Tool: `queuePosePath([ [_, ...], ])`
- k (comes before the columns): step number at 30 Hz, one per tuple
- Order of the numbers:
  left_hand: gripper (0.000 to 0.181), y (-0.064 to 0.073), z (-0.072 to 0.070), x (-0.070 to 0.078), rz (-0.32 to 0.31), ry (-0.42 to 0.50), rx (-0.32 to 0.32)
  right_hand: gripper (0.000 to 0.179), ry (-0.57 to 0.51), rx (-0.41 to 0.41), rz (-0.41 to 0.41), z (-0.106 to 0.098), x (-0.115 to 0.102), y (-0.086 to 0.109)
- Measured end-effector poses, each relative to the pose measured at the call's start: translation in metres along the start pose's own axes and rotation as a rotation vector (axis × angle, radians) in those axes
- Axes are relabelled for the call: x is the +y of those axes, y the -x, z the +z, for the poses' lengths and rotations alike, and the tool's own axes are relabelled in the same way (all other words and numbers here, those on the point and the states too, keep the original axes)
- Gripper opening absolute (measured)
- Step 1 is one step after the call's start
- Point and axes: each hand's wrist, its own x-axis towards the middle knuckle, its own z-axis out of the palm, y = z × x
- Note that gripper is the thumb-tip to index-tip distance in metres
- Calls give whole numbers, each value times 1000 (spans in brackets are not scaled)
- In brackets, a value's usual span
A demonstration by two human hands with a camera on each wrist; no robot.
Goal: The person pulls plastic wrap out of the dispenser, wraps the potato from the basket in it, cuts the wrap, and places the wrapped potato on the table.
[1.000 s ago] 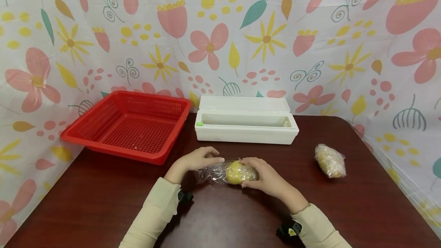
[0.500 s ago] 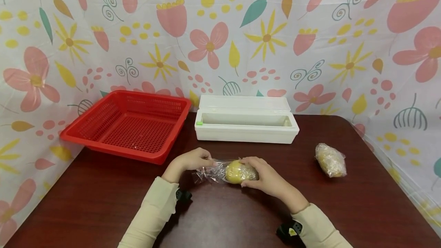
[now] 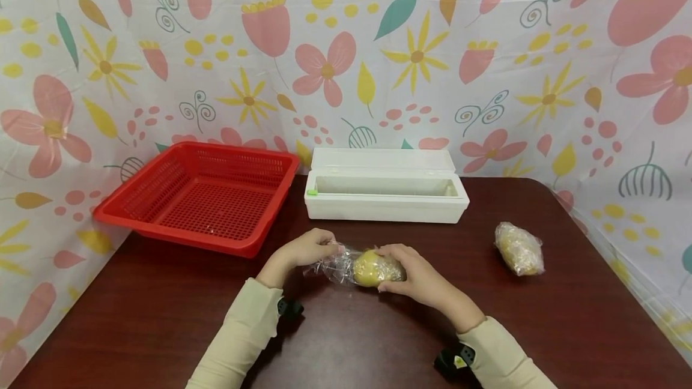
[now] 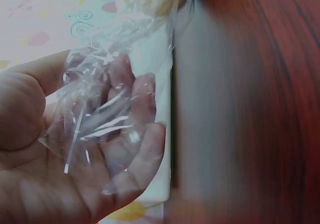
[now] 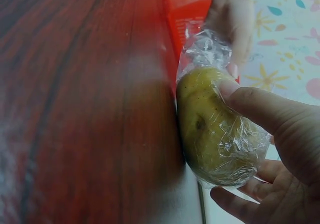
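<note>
A yellow potato (image 5: pixel 202 126) in clear cling film lies on the table in front of the person. The right hand (image 3: pixel 413 275) grips its right end, thumb on the near side and fingers round the far side. From the left end trails a loose, crumpled length of cling film (image 3: pixel 336 266). The left hand (image 3: pixel 303 252) holds this film between thumb and fingers. In the left wrist view the film spreads over the curled fingers (image 4: pixel 145 99), partly covering them. A second wrapped potato (image 3: pixel 519 249) lies apart at the right.
A red plastic basket (image 3: pixel 254 245) stands at the back left. Beside it is a long white cling film dispenser box (image 3: pixel 386 212), lid raised, with a green slider (image 3: pixel 312 192). A patterned cloth (image 3: pixel 411 89) hangs behind the dark wooden table (image 3: pixel 346 341).
The left hand's thumb and fingers have come together on the loose film, which has been gathered up a little. The right hand stays on the potato.
</note>
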Motion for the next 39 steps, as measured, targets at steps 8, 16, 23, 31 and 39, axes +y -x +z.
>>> queuePosePath([
  [8, 26, -2, 7, 8, 39, 32, 26, 55, -5, 4, -27, 1, 3, 0],
  [16, 24, -8, 17, 10, 86, 119, 74, 55, -14, -2, -22, -1, 2, 0],
  [23, 24, -11, 24, 12, 81, 156, 127, 56, -22, 11, -32, -1, 1, 0],
  [31, 27, -11, 29, 17, 78, 162, 186, 56, 3, 23, -57, -3, -3, 0],
  [39, 29, -14, 35, 21, 79, 154, 236, 56, 37, 17, -63, -3, -4, 0],
])
